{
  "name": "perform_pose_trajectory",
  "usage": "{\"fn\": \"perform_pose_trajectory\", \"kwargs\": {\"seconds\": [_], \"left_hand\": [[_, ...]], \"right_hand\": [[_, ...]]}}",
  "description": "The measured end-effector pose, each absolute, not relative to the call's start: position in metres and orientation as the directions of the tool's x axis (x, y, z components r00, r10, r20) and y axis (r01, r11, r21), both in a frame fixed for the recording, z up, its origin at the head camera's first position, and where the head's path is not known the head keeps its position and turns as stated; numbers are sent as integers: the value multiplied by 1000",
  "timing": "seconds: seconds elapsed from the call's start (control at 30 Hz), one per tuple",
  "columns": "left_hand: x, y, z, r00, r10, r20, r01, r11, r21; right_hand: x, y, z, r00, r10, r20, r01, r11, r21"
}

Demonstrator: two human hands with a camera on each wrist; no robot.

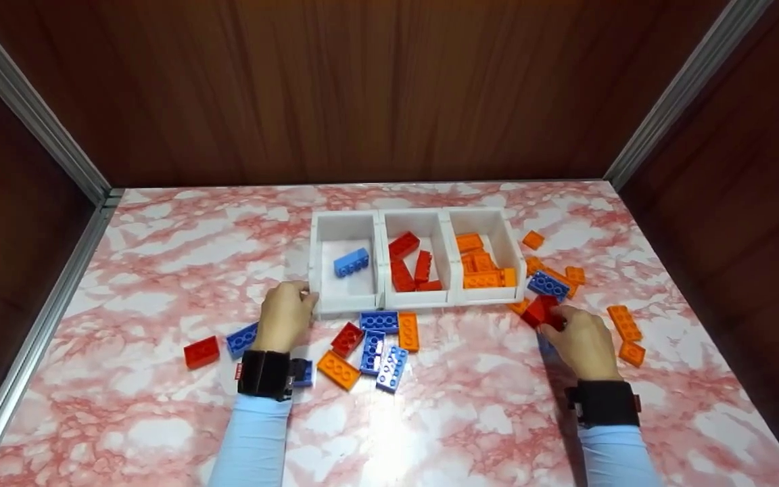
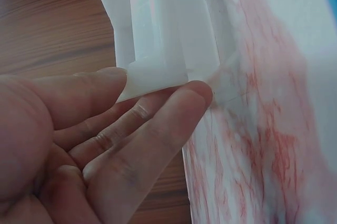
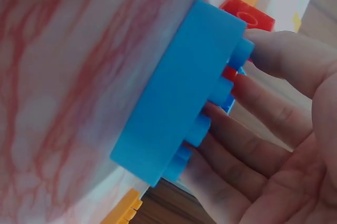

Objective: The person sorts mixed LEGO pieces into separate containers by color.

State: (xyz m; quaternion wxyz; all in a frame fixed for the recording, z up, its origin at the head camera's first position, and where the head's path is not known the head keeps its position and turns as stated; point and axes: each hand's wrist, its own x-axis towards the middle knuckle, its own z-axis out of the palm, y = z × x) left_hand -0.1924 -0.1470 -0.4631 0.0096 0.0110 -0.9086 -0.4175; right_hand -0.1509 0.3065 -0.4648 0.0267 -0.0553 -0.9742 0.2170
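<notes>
My left hand (image 1: 285,314) is at the front left corner of a white three-part tray (image 1: 316,270), thumb and fingers around that corner. In the left wrist view, the thumb and fingertips of the left hand (image 2: 126,139) lie against the tray's end (image 2: 158,71). Off the tray's front right corner, my right hand (image 1: 582,341) pinches a red brick (image 1: 539,311). A blue brick (image 3: 179,92) stands close before the right hand (image 3: 279,129) in the right wrist view and partly hides its fingertips and the red brick (image 3: 250,16).
The tray holds a blue brick (image 1: 351,262) at left, red bricks (image 1: 403,276) in the middle and orange bricks (image 1: 481,279) at right. Several mixed bricks lie before it, including a red brick (image 1: 347,339). Orange bricks (image 1: 625,323) and a blue brick (image 1: 548,285) lie at right.
</notes>
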Motion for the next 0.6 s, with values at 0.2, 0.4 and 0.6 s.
{"fn": "perform_pose_trajectory", "kwargs": {"seconds": [0.2,0.4,0.6], "left_hand": [[-192,-146,-462,-999,-36,-3,-26,645,764],[-192,-146,-463,-999,-37,-21,-40,646,762],[-192,-147,-462,-999,-34,19,-8,668,744]], "right_hand": [[-154,305,-466,-987,141,72,96,894,-438],[-143,300,-457,-960,216,176,115,883,-455],[-135,287,-433,-937,236,256,87,870,-485]]}}
